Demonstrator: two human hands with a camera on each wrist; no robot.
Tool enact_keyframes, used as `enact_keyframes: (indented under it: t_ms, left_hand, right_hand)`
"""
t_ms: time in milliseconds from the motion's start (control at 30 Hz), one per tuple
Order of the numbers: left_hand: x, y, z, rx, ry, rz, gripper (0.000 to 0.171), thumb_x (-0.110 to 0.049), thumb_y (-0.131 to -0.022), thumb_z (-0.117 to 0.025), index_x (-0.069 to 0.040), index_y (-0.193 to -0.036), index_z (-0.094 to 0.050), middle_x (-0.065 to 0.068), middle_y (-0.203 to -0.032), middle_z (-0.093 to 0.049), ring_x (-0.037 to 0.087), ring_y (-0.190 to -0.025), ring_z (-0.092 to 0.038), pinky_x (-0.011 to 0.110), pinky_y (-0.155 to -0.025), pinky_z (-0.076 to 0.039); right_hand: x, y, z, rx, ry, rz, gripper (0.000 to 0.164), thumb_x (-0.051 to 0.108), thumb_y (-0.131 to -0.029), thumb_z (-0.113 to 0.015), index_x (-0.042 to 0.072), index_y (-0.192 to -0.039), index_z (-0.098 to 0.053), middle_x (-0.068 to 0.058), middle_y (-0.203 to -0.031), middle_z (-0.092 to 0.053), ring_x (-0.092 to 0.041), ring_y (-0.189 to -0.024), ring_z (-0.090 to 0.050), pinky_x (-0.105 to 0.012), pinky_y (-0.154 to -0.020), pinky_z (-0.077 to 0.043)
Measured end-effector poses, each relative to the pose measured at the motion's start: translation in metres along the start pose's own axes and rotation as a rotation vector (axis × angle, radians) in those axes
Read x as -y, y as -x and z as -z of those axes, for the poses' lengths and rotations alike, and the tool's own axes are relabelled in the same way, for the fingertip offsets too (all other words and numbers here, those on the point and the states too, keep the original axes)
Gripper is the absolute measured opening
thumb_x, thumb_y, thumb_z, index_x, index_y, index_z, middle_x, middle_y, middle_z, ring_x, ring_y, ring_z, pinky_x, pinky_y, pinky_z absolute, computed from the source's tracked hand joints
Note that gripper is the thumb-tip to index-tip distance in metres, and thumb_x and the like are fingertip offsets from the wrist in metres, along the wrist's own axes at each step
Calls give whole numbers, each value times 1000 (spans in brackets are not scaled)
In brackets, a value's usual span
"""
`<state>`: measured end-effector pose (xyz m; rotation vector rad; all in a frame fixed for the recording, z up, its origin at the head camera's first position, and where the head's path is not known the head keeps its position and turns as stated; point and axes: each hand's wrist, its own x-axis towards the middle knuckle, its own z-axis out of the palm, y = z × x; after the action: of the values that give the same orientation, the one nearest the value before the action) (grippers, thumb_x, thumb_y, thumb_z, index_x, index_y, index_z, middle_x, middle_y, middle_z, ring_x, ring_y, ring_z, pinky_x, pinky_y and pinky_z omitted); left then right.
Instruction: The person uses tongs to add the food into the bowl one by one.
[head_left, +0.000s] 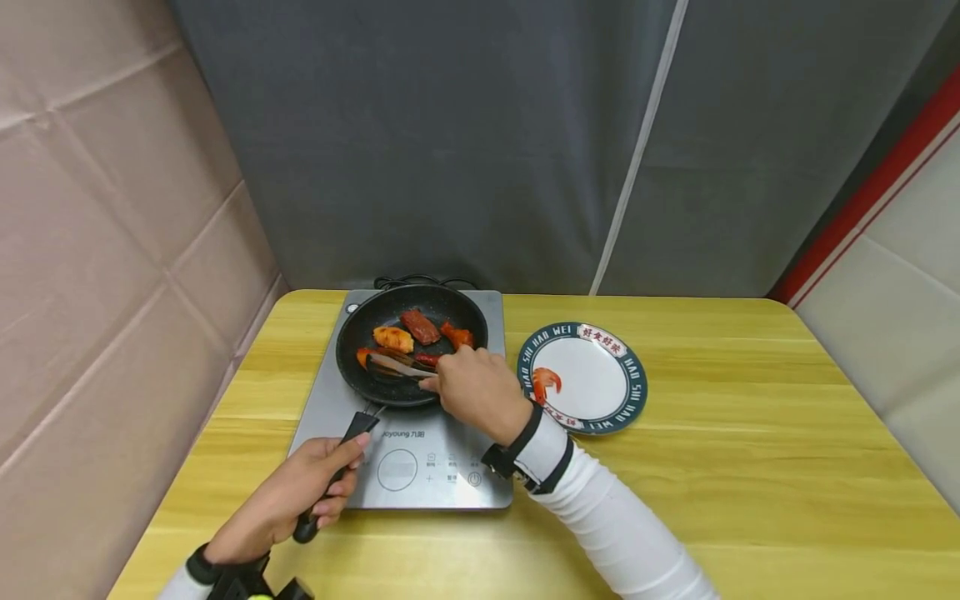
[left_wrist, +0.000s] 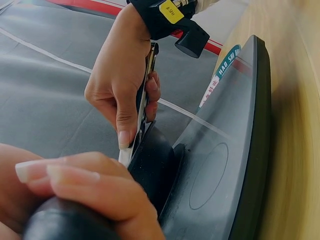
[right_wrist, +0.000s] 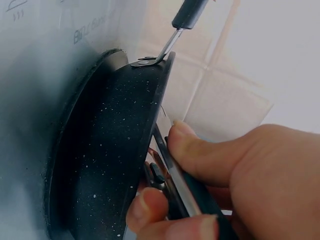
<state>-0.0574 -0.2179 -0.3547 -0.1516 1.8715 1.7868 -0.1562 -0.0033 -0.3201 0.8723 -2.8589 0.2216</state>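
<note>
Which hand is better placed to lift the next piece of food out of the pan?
Right. The right hand already grips the tongs, tips over the food in the pan. The left hand grips the pan handle, likely steadying it.

White sleeves (head_left: 600,517), black wrist straps (head_left: 517,446)

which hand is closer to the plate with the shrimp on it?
Right. The right hand holds tongs over the pan, just left of the plate. The left hand grips the pan handle, farther left.
</note>
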Motion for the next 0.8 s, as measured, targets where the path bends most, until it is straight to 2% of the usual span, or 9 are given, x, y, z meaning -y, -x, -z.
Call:
enact_keyframes:
  t_ms: [200, 500, 800]
  left_hand:
    - [1, 0, 0, 0, -2, -7, 40, -43, -96, -46, -5, -83, -40, -7, -56, -31, 5, -38, -29, 20, -35, -31]
    - [1, -2, 1, 10, -3, -2, 41, -43, -96, -45, -5, -83, -40, -7, -55, -31, 5, -38, -29, 19, -36, -31]
    - [1, -2, 1, 6, 4, -1, 41, -44, -95, -46, -5, -83, -40, -7, -55, -31, 6, -38, -29, 20, -36, -31]
  right_hand:
    - [-1, 2, -2, -21, 16, 18, 42, 49, -88, -56, 19, -58, -56, 4, -52, -43, -13, -42, -43, -29, -32, -35]
    - [-5, 11, 0, -124, 123, 49, 38, 51, -84, -59, 16, -69, -63, -1, -57, -53, -19, -48, -52, -34, -35, -43]
    - [-1, 13, 6, -141, 158, 39, 36, 49, -84, -61, 17, -67, -64, 0, -56, -51, -18, -45, -48, -33, -33, -40]
